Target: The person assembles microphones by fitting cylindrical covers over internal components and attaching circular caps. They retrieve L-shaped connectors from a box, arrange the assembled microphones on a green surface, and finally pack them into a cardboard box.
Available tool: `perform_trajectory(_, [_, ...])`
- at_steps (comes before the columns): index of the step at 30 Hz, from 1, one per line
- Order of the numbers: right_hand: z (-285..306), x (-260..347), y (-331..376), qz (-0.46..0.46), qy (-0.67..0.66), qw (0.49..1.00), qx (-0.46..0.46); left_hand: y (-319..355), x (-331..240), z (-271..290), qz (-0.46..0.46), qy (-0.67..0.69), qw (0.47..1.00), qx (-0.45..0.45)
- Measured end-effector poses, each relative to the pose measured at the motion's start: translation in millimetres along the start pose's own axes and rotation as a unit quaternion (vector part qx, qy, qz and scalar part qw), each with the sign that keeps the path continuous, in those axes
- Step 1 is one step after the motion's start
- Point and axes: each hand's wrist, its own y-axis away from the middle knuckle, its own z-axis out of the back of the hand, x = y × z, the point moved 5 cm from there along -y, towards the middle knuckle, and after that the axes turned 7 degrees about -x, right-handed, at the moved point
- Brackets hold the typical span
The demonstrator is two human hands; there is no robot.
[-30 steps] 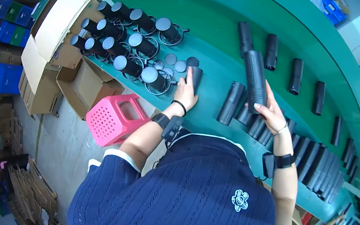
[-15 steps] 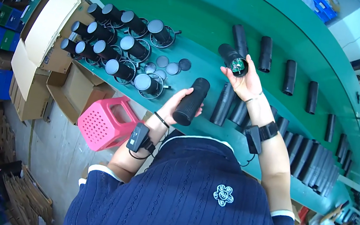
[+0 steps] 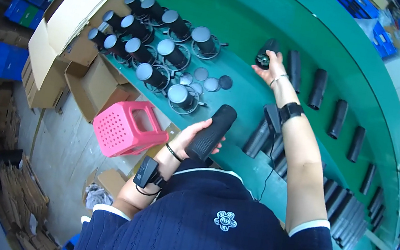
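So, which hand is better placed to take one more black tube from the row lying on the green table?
Probably the right hand: it is stretched out over the green table, beside the row of lying tubes. However, its grip already holds a tube. The left hand holds a black cylinder near the body.

An open brown cardboard box (image 3: 73, 13) stood at the left end of the green bench, its pale flap folded outward. Below it, more open brown cartons (image 3: 101, 84) sat on the floor beside a pink plastic crate. Flattened cardboard (image 3: 19, 195) was stacked at the lower left. No labels, signs or screens could be made out.
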Motion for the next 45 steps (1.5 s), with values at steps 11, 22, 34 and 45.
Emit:
perform_trajectory(11, [0,-4,-56,0.248,0.674,0.673,-0.179,42,-15,-22,-0.328,-0.567,0.748,-0.109])
perform_trajectory(22, [36,-17,230,0.124,0.297,0.86,0.396,-10,4,-48,-0.378,-0.605,0.7,0.005])
perform_trajectory(34, [163,-28,250,0.169,-0.058,0.979,0.095,-53,15,-94,-0.357,-0.434,0.826,-0.039])
perform_trajectory(45, [193,-96,222,0.039,-0.149,0.966,0.208,-43,72,-172,-0.283,-0.499,0.789,0.22])
